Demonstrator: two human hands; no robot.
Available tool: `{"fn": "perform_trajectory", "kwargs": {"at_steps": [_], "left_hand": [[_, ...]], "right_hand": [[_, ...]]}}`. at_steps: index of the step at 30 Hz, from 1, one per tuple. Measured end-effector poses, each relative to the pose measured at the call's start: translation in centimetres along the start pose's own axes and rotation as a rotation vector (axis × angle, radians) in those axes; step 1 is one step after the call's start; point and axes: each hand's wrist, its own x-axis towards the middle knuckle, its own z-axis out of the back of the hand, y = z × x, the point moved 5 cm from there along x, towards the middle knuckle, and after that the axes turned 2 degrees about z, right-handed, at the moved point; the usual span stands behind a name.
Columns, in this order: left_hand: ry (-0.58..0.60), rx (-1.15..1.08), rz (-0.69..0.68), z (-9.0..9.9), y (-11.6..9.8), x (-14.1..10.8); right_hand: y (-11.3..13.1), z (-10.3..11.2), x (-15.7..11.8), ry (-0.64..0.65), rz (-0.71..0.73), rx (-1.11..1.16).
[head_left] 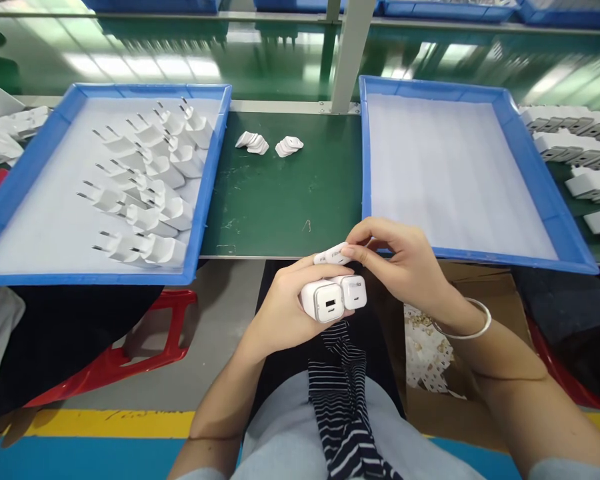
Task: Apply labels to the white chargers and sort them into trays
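Over the front edge of the table, my left hand [285, 300] is closed round two white charger plugs [329, 303], with their port faces turned toward me. One face has a wide and a narrow port; the other shows a single narrow port. Small white pieces with faint print [326, 256] lie along the top of my left fingers. The thumb and forefinger of my right hand [400, 257] pinch the right end of these pieces. Two small stacks of similar white pieces [253, 142] lie farther back on the green table.
A blue tray [215, 180] at left holds several white chargers, prongs up. Another blue tray [523, 167], lined with white, stands at right. More chargers [580, 143] lie beyond it. A metal post [353, 57] rises behind. Below are a red stool [170, 327] and a cardboard box [495, 293].
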Motion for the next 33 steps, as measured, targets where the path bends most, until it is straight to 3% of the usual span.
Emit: {"fn": "perform_trajectory", "kwargs": {"at_steps": [4,9,16,21,28,33], "left_hand": [[-0.074,0.000,-0.021,0.2,0.1,0.0],[-0.055,-0.009,-0.020,0.1,0.1,-0.3],[-0.124,0.020,0.020,0.3,0.5,-0.3],[-0.238,0.075,-0.015,0.6,0.9,-0.1],[-0.292,0.117,-0.009,0.6,1.0,0.0],[-0.301,0.119,-0.014,0.4,0.7,0.0]], "right_hand": [[-0.3,-0.3,-0.2,-0.011,-0.072,0.142],[-1.8,-1.1,-0.2,0.031,-0.267,0.430],[-1.2,-0.2,-0.2,-0.047,-0.157,0.156],[0.1,1.5,-1.0,-0.187,-0.151,0.182],[1.9,-1.3,-2.5,0.023,-0.291,0.572],[1.6,-2.9,-2.6,0.092,-0.372,0.685]]}}
